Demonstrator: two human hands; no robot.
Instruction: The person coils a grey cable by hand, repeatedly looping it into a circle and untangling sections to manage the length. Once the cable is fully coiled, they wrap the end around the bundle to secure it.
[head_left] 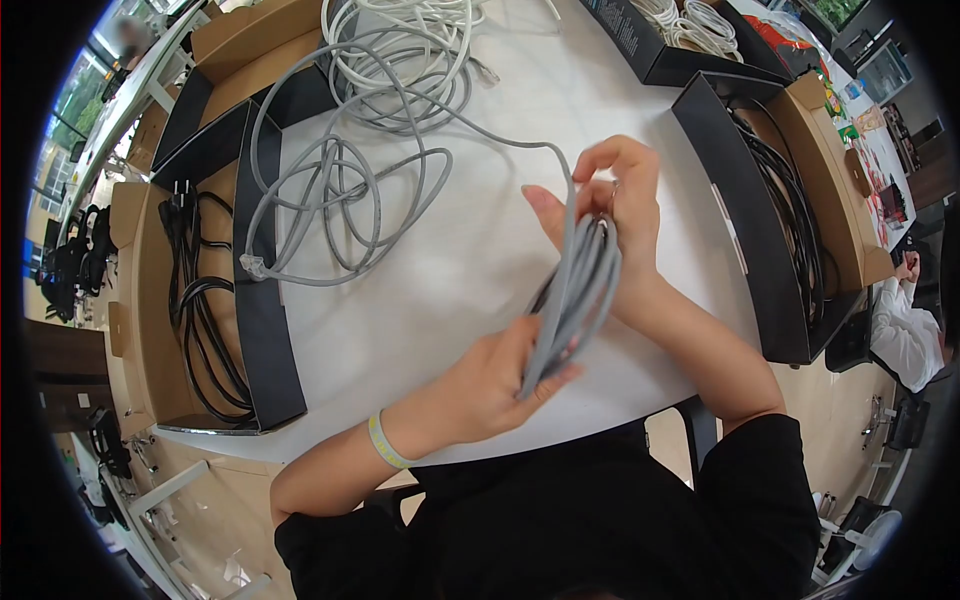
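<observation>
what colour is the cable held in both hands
Light grey cable, best seen in the head view.

Gripping a folded grey cable bundle (pixel 578 290) with left hand (pixel 480 385) and right hand (pixel 615 205); left of the bundle, loose grey loops (pixel 340 190) on white table (pixel 450 310).

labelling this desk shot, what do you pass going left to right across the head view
box of black cords → loose grey cable → grey coil → box of black cables → person in white
</observation>
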